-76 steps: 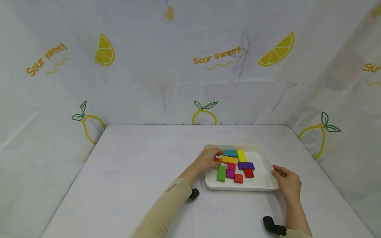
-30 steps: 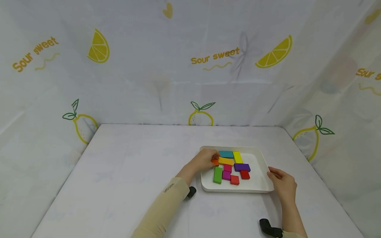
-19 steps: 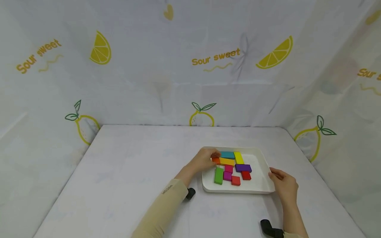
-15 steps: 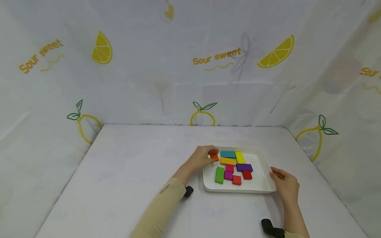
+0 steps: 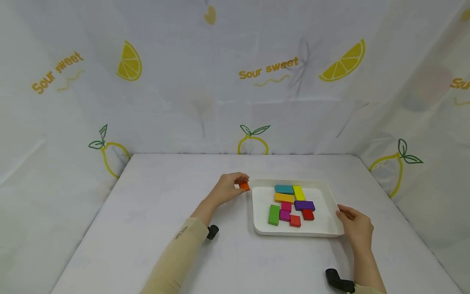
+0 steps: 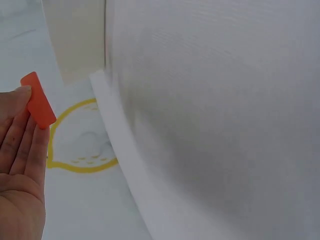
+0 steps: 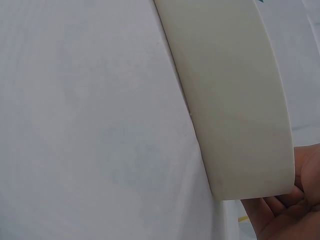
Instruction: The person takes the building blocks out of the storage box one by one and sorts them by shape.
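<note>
We have moved the orange block [image 5: 244,186] since the earlier head frames: it was inside the white tray [image 5: 323,200], at the left end, and now it is outside, just left of the tray's far left corner. Our left hand [image 5: 227,188] has it, the grip pinching it between thumb and fingers; whether it touches the table [image 5: 165,204] or clears it, we cannot say for sure from these angles. Our right hand [image 5: 356,230] holds the tray's right end toward the near corner, its grip pinching the wall. Inside, a teal block [image 5: 284,189] lies far, with a yellow block [image 5: 299,192] at its right and an amber block [image 5: 284,197] on its near side. Nearer, a pink block [image 5: 286,206] meets a magenta block [image 5: 284,215]; a green block [image 5: 273,215] lies to their left. Rightward, a purple block [image 5: 304,205] has a dark red block [image 5: 308,214] against its near side. Another red block [image 5: 295,221] lies near, just right of the magenta one. Behind the table hangs a lemon-printed white sheet [image 5: 165,118].
</note>
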`<state>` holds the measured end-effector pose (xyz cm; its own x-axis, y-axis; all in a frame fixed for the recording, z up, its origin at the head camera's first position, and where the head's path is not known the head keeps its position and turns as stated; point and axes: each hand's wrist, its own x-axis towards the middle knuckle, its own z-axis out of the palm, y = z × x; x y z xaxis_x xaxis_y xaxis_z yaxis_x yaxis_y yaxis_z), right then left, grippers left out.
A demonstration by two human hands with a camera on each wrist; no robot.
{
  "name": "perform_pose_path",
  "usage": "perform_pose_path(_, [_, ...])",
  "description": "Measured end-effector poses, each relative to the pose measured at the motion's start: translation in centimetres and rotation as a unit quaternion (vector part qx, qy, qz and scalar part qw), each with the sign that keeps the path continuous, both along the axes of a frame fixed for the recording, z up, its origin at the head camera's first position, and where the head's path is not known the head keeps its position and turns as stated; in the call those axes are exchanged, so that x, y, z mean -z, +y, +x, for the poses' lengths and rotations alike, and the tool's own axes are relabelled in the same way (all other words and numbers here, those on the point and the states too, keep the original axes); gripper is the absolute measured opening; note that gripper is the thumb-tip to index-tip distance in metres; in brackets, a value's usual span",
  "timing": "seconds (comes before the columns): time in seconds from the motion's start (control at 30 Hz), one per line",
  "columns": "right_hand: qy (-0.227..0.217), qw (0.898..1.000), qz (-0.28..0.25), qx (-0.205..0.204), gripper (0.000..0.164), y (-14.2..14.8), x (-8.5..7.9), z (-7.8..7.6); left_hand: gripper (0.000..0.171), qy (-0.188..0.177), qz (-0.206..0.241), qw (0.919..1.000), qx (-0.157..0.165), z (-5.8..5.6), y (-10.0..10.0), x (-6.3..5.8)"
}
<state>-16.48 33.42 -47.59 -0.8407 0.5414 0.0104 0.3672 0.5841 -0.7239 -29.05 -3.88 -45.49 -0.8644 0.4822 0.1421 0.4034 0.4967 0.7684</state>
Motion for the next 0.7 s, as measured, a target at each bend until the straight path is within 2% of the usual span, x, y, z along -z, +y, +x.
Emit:
perform_pose_path(0.13, [-0.001,1.0,0.001,0.0,0.036,0.0,-0.1,0.1,0.038,-0.012,-0.015,0.9998,-0.005,0.1,-0.8,0.7])
perform_pose_path(0.33, [0.004,1.0,-0.004,0.003,0.035,-0.1,-0.1,0.1,0.037,-0.021,-0.049,0.9986,0.003,0.4,-1.2,1.7])
perform_pose_path(0.7, [0.016,1.0,-0.003,-0.001,0.035,0.0,0.1,0.0,0.035,-0.019,-0.074,0.997,0.017,0.3,-1.2,2.0])
